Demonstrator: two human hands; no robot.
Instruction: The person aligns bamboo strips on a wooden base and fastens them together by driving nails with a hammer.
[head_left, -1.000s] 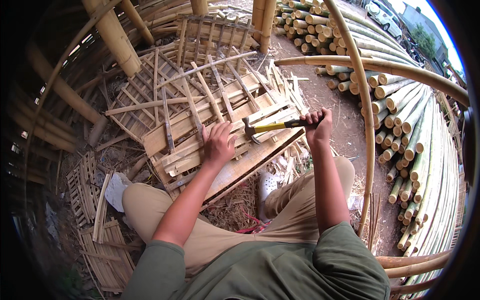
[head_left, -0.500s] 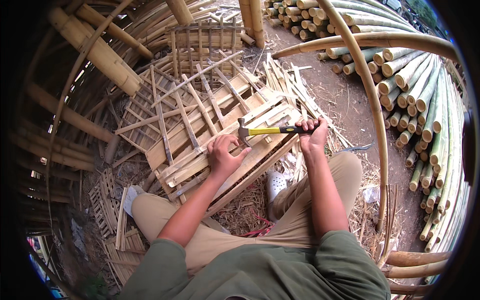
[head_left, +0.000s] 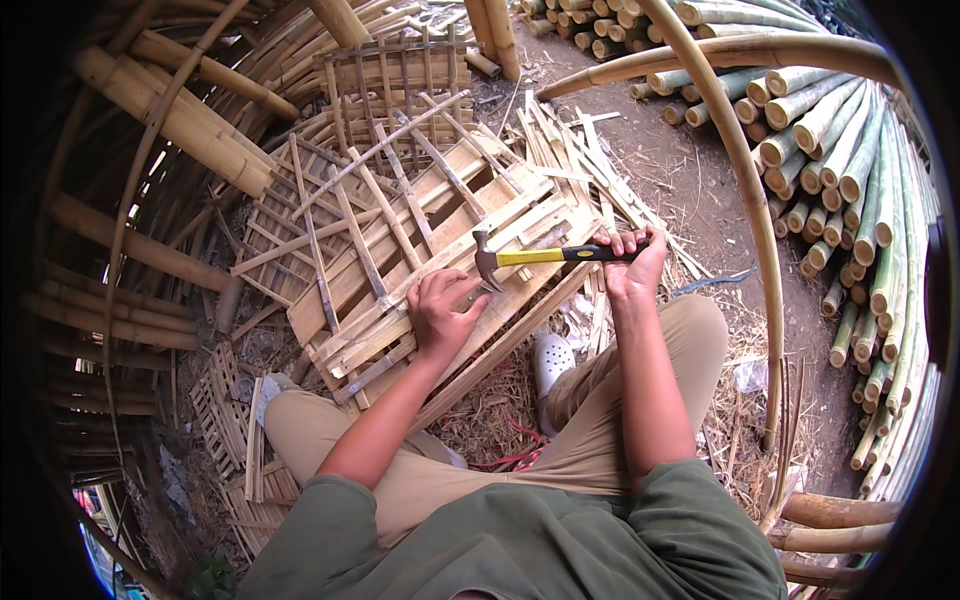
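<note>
My right hand (head_left: pixel 637 268), palm turned up, grips the black end of a claw hammer (head_left: pixel 532 257) with a yellow-and-black handle. The hammer lies level above a stack of split bamboo slats (head_left: pixel 515 232), its metal head pointing left and its claw curving down. Close to the claw is my left hand (head_left: pixel 440 315), over the left part of the slats. Its fingers are curled, with a gap between thumb and forefinger; I make out nothing held there. Under the slats is a wooden work surface (head_left: pixel 520 290), and a lattice of thin bamboo strips (head_left: pixel 375 205) lies behind.
Cut bamboo poles (head_left: pixel 850 190) are piled at the right. A bent bamboo pole (head_left: pixel 755 220) arches between them and me. Loose strips (head_left: pixel 560 150) lie beyond the work surface, and shavings (head_left: pixel 490 425) cover the ground by my white shoe (head_left: pixel 552 370). Thick poles (head_left: pixel 180 120) stand at the left.
The view has shifted slightly. My left thumb has drawn back a little from the claw and nearer to the forefinger. My right hand keeps its grip on the hammer.
</note>
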